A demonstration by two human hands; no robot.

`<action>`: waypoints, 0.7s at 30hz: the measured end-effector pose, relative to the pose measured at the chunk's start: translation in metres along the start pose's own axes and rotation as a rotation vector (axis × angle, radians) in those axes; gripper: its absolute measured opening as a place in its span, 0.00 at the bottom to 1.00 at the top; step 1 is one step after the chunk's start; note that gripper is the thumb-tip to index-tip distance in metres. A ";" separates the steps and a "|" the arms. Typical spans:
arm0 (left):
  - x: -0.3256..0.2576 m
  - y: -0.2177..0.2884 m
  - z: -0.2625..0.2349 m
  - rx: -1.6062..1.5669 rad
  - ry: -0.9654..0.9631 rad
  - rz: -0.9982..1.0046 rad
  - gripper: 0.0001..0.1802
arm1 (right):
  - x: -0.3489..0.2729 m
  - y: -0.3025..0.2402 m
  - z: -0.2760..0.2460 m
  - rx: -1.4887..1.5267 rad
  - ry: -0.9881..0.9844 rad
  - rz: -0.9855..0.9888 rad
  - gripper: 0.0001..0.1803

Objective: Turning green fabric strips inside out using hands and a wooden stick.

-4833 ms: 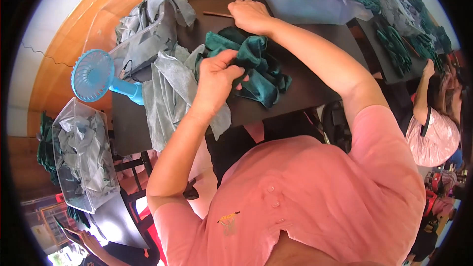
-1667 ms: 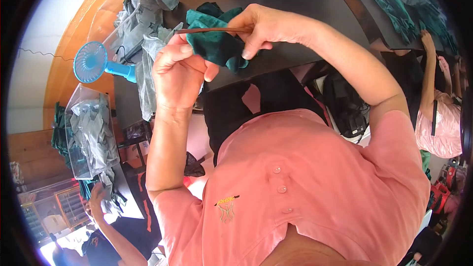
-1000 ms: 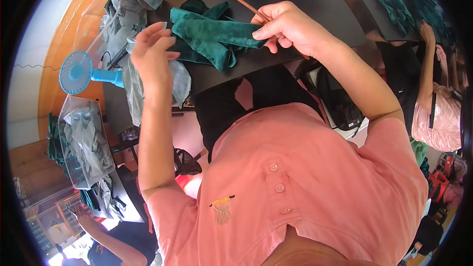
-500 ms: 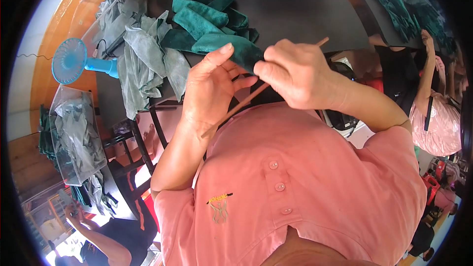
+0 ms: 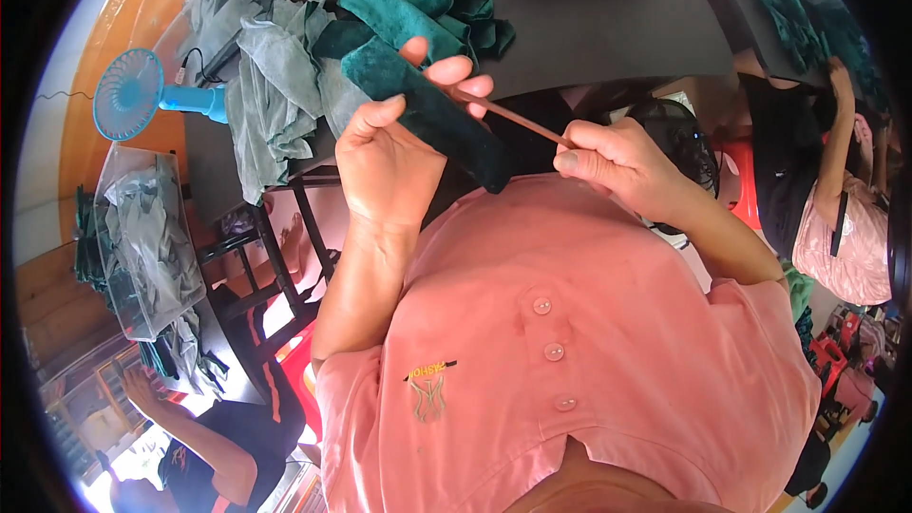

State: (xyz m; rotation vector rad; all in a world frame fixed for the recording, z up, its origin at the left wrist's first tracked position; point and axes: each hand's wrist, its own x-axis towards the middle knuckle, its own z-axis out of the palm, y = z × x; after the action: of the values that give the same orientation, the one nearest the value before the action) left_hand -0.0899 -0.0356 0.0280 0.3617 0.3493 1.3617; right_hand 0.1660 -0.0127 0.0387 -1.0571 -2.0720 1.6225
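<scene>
A flat piece of dark green velvet (image 5: 432, 123) lies slantwise across my left hand (image 5: 391, 166). The thumb rests along its near edge, and the fingertips show beyond its far edge. To the right, my right hand (image 5: 622, 166) is closed around one end of a thin brown wooden stick (image 5: 522, 121). The stick's other end reaches the fingertips of my left hand; whether it enters the velvet cannot be seen. Just beyond, a heap of folded green velvet pieces (image 5: 394, 0) lies on the dark table (image 5: 608, 19).
Pale grey-green cloth pieces (image 5: 280, 85) drape over the table's left edge, beside a blue fan (image 5: 128, 95). A clear bin (image 5: 152, 237) of cloth stands at left near a black metal frame (image 5: 285, 247). Other people work at lower left and at right, near a red chair (image 5: 739, 180).
My right hand has let go of the velvet and moved right and down with the stick. The velvet now lies stretched out across my left hand, which has closed on it.
</scene>
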 end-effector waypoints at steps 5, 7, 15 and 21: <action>0.003 0.001 -0.005 -0.151 -0.062 0.021 0.28 | -0.004 0.002 0.005 -0.109 0.055 -0.044 0.18; 0.005 0.003 -0.008 -0.178 -0.109 0.025 0.27 | -0.005 0.004 0.007 -0.137 0.059 -0.067 0.18; 0.007 -0.001 -0.009 -0.208 -0.246 -0.107 0.25 | 0.004 -0.001 0.010 -0.163 0.014 -0.147 0.17; 0.009 -0.003 -0.004 -0.151 -0.200 -0.066 0.24 | 0.014 0.006 0.011 -0.098 -0.007 -0.228 0.17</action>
State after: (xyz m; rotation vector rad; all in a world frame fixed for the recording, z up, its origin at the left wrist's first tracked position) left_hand -0.0870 -0.0269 0.0226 0.3541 0.0909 1.2661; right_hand 0.1518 -0.0101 0.0265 -0.8095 -2.2051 1.4287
